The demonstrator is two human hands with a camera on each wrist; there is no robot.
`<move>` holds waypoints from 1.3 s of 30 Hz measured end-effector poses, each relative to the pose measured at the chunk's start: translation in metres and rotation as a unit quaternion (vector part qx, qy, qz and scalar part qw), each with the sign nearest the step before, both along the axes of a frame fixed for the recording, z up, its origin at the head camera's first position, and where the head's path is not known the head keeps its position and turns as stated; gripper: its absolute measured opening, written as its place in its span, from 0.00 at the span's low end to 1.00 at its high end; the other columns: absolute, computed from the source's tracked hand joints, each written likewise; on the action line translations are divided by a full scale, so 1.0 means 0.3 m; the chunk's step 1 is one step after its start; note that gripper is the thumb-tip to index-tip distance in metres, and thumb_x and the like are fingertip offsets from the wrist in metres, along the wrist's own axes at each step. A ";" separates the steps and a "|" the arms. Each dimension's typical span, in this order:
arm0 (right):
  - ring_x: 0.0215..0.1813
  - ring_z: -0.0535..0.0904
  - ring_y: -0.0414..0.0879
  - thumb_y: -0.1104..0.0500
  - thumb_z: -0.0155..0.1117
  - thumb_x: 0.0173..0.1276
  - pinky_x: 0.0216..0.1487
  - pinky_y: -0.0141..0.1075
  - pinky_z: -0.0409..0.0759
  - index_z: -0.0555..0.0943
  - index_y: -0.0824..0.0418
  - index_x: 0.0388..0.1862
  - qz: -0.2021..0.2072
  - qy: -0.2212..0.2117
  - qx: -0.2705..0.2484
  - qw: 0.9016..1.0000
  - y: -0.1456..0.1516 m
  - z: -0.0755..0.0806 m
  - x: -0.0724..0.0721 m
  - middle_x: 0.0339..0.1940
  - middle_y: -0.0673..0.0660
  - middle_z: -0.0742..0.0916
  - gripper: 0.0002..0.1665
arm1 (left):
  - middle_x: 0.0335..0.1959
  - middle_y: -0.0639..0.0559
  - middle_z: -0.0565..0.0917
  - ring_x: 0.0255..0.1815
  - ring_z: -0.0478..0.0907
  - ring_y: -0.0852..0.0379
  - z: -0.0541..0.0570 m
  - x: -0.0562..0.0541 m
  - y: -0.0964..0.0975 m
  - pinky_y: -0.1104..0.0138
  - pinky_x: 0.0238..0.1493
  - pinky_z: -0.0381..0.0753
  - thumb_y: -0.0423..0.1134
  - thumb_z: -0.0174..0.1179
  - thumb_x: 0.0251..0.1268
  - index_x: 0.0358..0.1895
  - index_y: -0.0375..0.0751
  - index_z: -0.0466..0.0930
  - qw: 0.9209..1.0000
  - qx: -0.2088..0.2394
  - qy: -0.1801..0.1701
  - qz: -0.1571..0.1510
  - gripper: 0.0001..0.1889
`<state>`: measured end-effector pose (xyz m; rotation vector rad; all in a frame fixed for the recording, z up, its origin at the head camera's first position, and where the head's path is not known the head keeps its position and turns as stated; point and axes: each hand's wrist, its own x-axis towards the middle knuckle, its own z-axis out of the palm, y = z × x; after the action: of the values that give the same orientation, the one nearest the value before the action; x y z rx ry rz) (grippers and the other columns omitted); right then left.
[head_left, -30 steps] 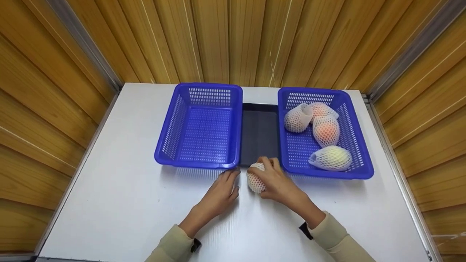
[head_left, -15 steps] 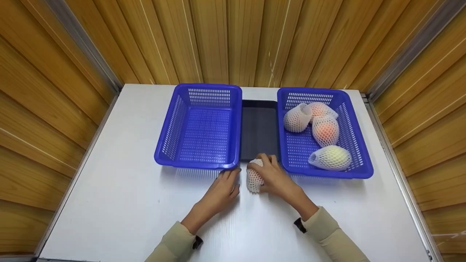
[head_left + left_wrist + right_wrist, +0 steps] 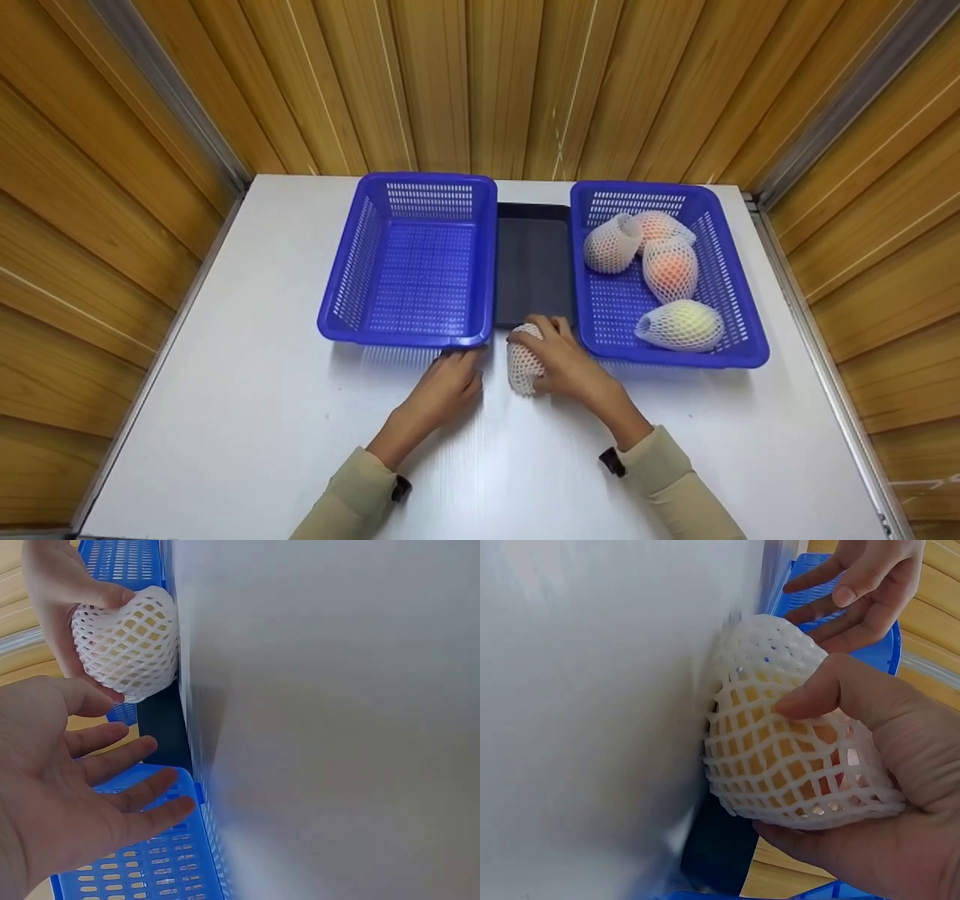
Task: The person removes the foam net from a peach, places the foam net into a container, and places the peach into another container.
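My right hand [image 3: 562, 364] grips a yellow-and-red fruit in a white foam net [image 3: 776, 742], thumb on one side and fingers round the other. The netted fruit is low over the white table [image 3: 262, 442], just in front of the black tray [image 3: 532, 262]; whether it touches the table I cannot tell. My left hand [image 3: 67, 780] is spread and relaxed with nothing in it, beside the front corner of the left blue basket [image 3: 409, 341]. In the head view that basket's rim hides some of its fingertips.
Several fruits in foam nets, among them a yellowish one [image 3: 682, 326] and a reddish one [image 3: 671, 270], lie in the right blue basket [image 3: 675, 360]. The tray sits between both baskets. Wood-patterned walls [image 3: 510, 90] stand behind and at both sides.
The black tray has slid back, away from me, between the baskets. My left hand has shifted slightly left, while my right hand has kept its grip on the netted fruit with little movement.
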<state>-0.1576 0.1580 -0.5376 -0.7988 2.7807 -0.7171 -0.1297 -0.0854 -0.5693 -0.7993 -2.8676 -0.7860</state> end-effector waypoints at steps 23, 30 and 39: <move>0.79 0.52 0.63 0.61 0.77 0.58 0.69 0.61 0.71 0.59 0.41 0.81 0.075 -0.038 -0.011 0.996 0.035 0.038 0.025 0.81 0.60 0.58 0.56 | 0.47 0.36 0.84 0.46 0.84 0.40 -0.013 0.011 -0.006 0.50 0.47 0.85 0.35 0.55 0.73 0.65 0.35 0.73 1.000 -0.013 -0.011 0.007 0.20; 0.77 0.58 0.65 0.51 0.76 0.62 0.71 0.61 0.69 0.60 0.54 0.81 0.019 0.032 -0.071 0.997 0.025 0.087 0.026 0.77 0.65 0.65 0.53 | 0.55 0.35 0.82 0.54 0.81 0.38 -0.012 0.021 0.001 0.49 0.57 0.82 0.35 0.56 0.72 0.66 0.34 0.73 1.000 -0.019 0.008 0.009 0.22; 0.78 0.59 0.64 0.42 0.72 0.65 0.75 0.59 0.63 0.63 0.62 0.79 0.011 0.011 -0.024 1.000 -0.006 0.048 0.017 0.77 0.66 0.67 0.50 | 0.54 0.37 0.82 0.55 0.79 0.40 -0.015 0.035 0.004 0.50 0.58 0.80 0.34 0.57 0.71 0.62 0.33 0.75 0.999 -0.029 0.019 0.010 0.19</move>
<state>-0.1524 0.1563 -0.5231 -0.8505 2.7778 -0.7801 -0.1192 -0.0842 -0.5739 -0.7815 -2.8726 -0.6796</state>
